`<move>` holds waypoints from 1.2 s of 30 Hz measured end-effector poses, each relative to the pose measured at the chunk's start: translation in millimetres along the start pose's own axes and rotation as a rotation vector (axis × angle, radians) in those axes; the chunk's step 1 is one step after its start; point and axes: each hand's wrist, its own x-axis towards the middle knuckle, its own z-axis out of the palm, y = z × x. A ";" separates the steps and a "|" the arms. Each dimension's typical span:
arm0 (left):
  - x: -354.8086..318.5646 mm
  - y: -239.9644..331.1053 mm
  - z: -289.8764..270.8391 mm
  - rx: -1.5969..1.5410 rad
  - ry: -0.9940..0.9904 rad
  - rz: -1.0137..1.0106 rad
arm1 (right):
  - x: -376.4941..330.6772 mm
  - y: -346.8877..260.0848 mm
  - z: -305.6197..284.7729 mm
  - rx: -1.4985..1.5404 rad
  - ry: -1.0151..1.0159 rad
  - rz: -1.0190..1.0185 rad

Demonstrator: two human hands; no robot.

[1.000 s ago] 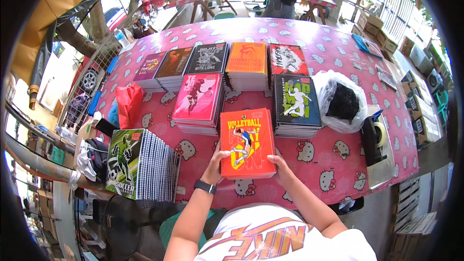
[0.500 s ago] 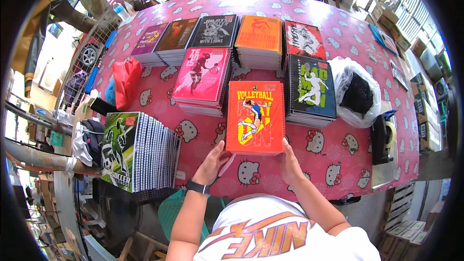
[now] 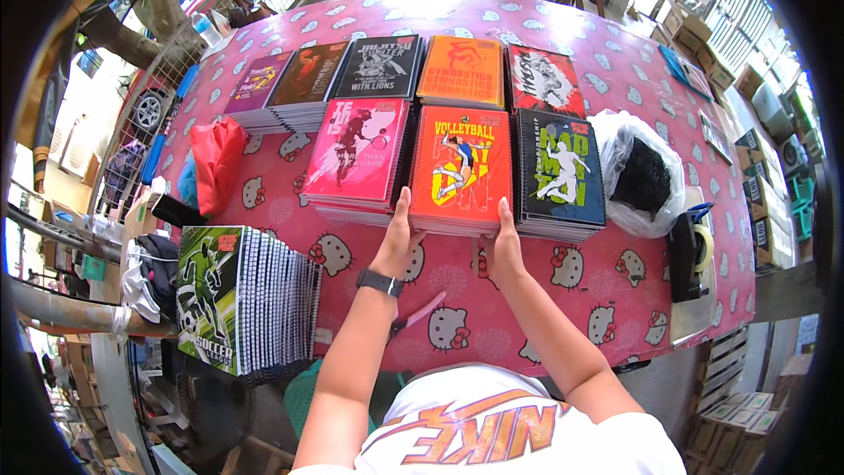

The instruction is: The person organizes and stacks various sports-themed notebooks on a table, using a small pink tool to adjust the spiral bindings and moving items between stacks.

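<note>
Orange stack (image 3: pixel 460 167) hemmed: pink stack (image 3: pixel 356 158) touching on left, dark stack (image 3: pixel 560 171) touching on right, back-row stacks (image 3: pixel 396 70) close behind. Only near side open; left hand (image 3: pixel 396 242) and right hand (image 3: pixel 503 242) come in there over bare tablecloth (image 3: pixel 527 299). Bag (image 3: pixel 637 176) and tape dispenser (image 3: pixel 690 251) block right end. Red bag (image 3: pixel 215 163) and green stack (image 3: pixel 242 299) crowd left.

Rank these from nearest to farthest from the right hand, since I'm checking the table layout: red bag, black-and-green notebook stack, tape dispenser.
From the right hand:
1. Black-and-green notebook stack, just beside it on the right.
2. Tape dispenser, farther right near the table edge.
3. Red bag, far left across the table.
</note>
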 end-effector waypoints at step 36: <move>-333.7 55.1 -114.1 1.094 0.966 1.000 | -50.9 96.0 41.4 -1.904 -1.101 -0.627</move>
